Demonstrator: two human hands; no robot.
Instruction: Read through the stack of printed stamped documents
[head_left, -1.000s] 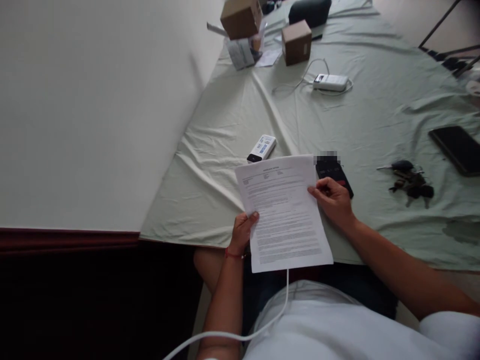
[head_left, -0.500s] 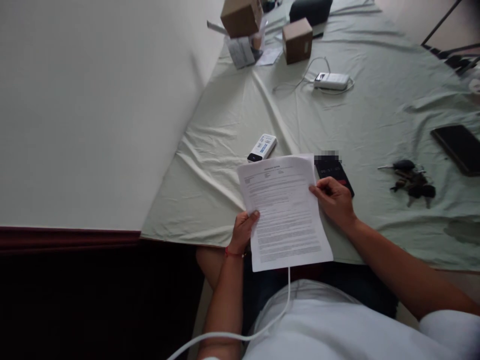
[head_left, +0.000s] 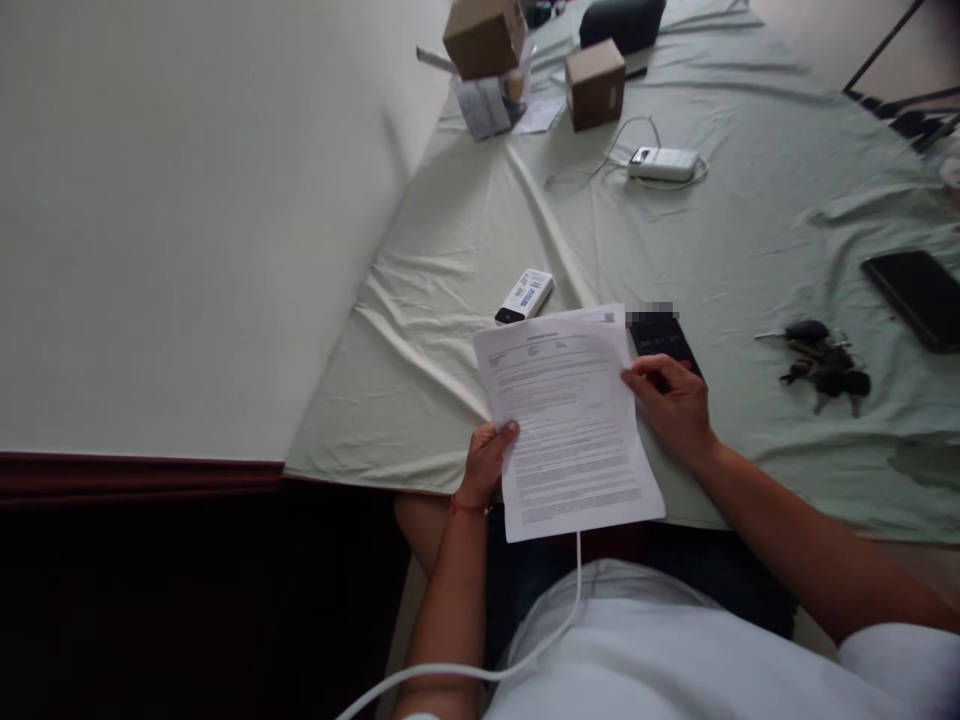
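Left hand (head_left: 486,462): grasping paper (head_left: 570,425) at its 8 o'clock edge
Right hand (head_left: 673,402): pinching paper at 3 o'clock
Calculator (head_left: 664,338): 1 o'clock of paper

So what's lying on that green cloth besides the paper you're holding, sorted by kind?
Cardboard boxes: 2
White gadgets: 2
Black phone: 1
Bunch of keys: 1
Dark device by the right hand: 1
Total: 7

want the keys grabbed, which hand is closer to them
Right. The right hand holds the paper's right edge, just left of the keys; the left hand grips the far edge.
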